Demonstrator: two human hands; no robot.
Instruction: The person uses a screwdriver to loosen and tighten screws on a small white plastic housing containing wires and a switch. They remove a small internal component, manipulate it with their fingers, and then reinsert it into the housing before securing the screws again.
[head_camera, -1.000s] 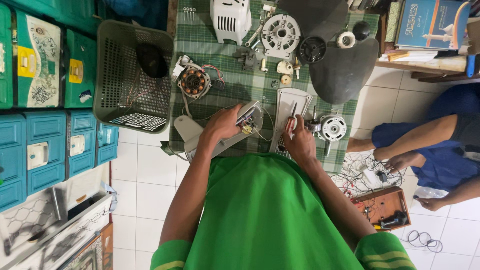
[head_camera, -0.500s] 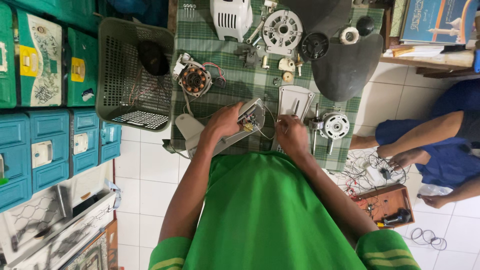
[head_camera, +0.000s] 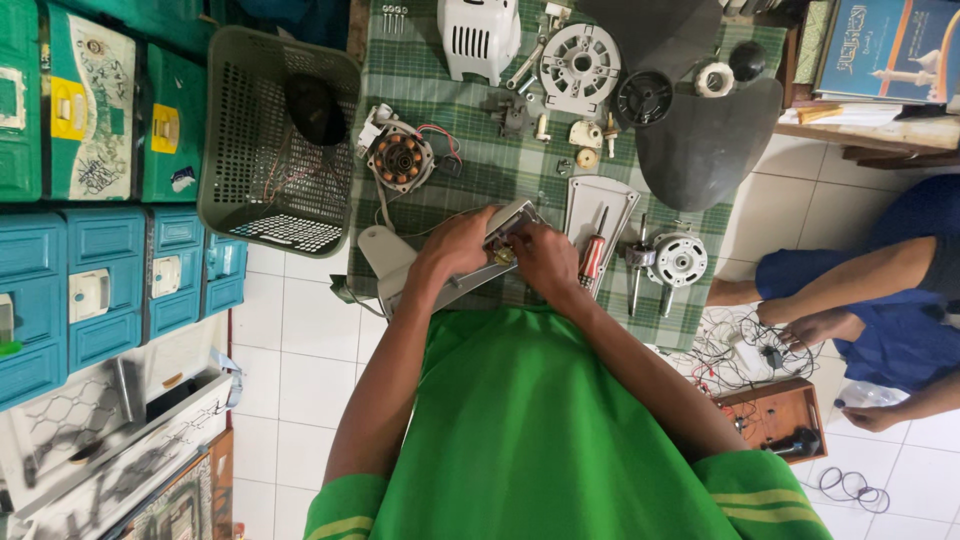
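Observation:
My left hand (head_camera: 458, 243) grips a grey plastic fan housing (head_camera: 512, 220) that lies tilted on the green checked cloth (head_camera: 470, 110). My right hand (head_camera: 545, 257) is up against it, fingertips closed on the housing's near end at a small brass-coloured part (head_camera: 503, 256). Just right of that hand, a red-handled screwdriver (head_camera: 594, 256) lies loose on a grey plate (head_camera: 615, 200).
A copper-wound motor stator (head_camera: 400, 160), a white cover (head_camera: 480, 35), a round white part (head_camera: 580, 60), a dark fan blade (head_camera: 700, 140) and a motor (head_camera: 678, 258) lie on the cloth. A grey basket (head_camera: 250, 140) stands left. Another person's hand (head_camera: 815, 325) works over wires at right.
My right hand has left the screwdriver on the grey plate and moved left onto the housing held by my left hand. The view has shifted slightly.

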